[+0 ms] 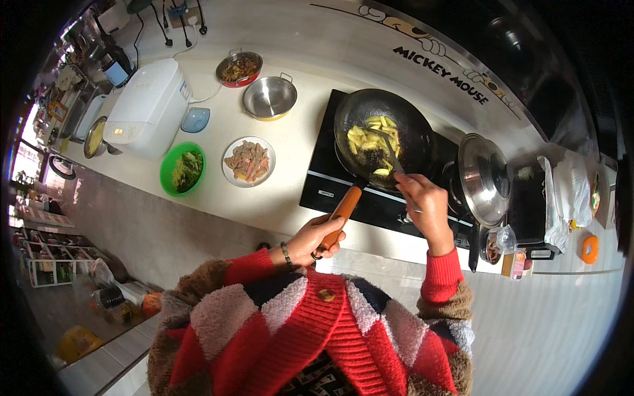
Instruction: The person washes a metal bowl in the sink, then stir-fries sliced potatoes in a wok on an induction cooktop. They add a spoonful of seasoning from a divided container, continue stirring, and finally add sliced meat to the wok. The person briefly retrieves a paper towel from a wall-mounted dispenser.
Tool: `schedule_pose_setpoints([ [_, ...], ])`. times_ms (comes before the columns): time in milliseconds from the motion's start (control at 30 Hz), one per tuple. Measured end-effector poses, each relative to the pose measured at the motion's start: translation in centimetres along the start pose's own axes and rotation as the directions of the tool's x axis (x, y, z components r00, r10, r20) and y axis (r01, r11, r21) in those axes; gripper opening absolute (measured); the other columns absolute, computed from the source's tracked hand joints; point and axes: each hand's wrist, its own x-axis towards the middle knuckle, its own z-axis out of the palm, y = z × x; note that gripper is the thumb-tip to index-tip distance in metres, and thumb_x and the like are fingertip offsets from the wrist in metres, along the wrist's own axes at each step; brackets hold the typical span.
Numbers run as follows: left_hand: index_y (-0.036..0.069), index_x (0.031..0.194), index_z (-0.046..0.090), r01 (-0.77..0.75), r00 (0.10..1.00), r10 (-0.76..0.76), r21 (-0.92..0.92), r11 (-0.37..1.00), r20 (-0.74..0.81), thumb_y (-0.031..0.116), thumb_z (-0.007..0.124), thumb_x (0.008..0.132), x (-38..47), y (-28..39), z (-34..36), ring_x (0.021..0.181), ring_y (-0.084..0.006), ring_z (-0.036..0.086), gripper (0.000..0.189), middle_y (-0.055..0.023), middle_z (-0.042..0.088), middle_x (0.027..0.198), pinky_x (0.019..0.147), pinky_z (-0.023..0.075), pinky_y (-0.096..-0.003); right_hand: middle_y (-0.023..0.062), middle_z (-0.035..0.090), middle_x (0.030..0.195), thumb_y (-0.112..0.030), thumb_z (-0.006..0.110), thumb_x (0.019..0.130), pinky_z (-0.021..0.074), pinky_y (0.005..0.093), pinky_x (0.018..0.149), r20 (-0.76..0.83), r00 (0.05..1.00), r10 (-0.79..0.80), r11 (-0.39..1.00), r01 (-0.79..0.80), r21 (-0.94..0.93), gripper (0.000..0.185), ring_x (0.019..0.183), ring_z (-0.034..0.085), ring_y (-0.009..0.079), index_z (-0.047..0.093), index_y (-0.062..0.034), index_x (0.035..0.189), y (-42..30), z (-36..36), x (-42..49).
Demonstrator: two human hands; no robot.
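My left hand (312, 241) is closed around the orange-brown wooden handle (347, 204) of a black wok (416, 116) on a black glass gas hob (322, 171). My right hand (425, 200) grips a dark spatula (391, 151), its blade among the food inside the wok. Pale yellow-green vegetable slices (369, 140) lie in the wok's middle, with a few lower down near the spatula's shaft. The right hand is above the wok's near right rim. Left of the hob, a white plate (271, 171) holds sliced raw-looking meat (247, 161).
A lidded pan with a steel lid (484, 180) stands right of the wok. On the counter at left are a green bowl of chopped greens (162, 171), an empty steel pan (270, 97), a red pan of food (251, 79), a blue dish (195, 120) and a white appliance (148, 106).
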Motion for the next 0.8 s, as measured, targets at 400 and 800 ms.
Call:
schedule_pose_setpoints([
  [400,0.011,0.105,0.05,0.012,1.0,-0.012,0.008,1.0,0.019,0.033,0.058,0.096,-0.2,0.4,0.2,0.054,-0.0092,0.053,0.025,-0.0023,0.055,0.081,0.038,0.0354,-0.0205,0.0159,0.07,0.085,-0.025,0.057,0.097,0.0564,0.0264,0.064,-0.075,0.691,0.719,0.463,-0.395,0.793,0.033,0.07,0.07,0.0189,0.064,0.0038,0.111,3.1,2.5,0.1],
  [800,0.01,0.106,0.049,0.004,1.0,-0.004,0.013,1.0,0.017,0.032,0.057,0.097,-0.2,0.3,0.1,0.055,-0.0096,0.053,0.026,-0.0029,0.056,0.082,0.038,0.0361,-0.0208,0.0151,0.07,0.083,-0.024,0.057,0.098,0.0554,0.0262,0.062,-0.027,0.677,0.736,0.405,-0.407,0.819,0.032,0.068,0.069,0.0185,0.064,0.0035,0.111,4.1,2.9,0.3],
])
